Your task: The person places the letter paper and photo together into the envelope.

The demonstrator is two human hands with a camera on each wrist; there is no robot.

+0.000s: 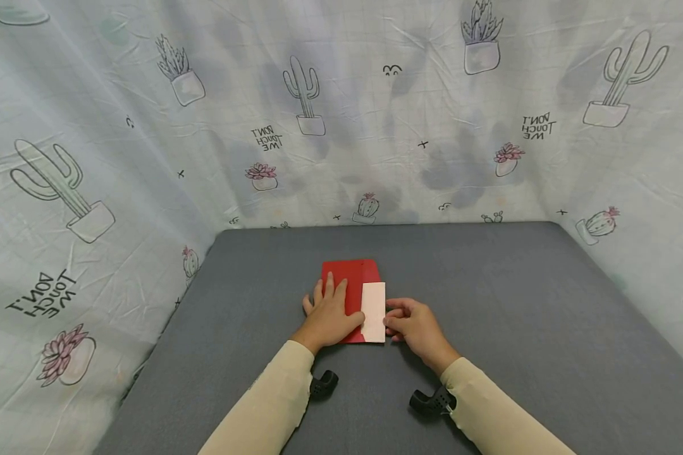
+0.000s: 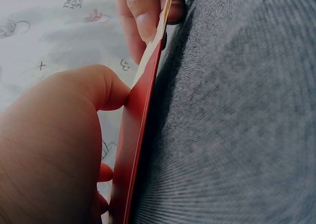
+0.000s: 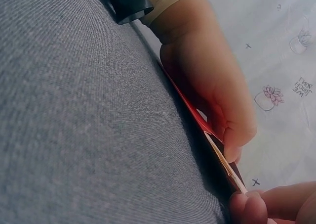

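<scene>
A flat red paper piece [image 1: 341, 270], like an envelope or folder, lies on the grey table. Along its right side runs a pale strip of paper [image 1: 374, 311], which reaches slightly past the red. My left hand [image 1: 329, 319] rests on the red with its fingers spread, thumb pressing at the strip's left edge. My right hand [image 1: 418, 327] pinches the strip's right edge between thumb and fingers. From the left wrist view, the red sheet [image 2: 134, 140] appears edge-on, its pale end raised off the cloth. Thin pale layers [image 3: 223, 160] show at that edge in the right wrist view.
Grey ribbed cloth covers the table [image 1: 250, 278]. Behind and at both sides hangs a white curtain [image 1: 353, 164] printed with cacti. Black curved devices [image 1: 432, 402] are worn at both wrists, below the cream sleeves [image 1: 267, 398].
</scene>
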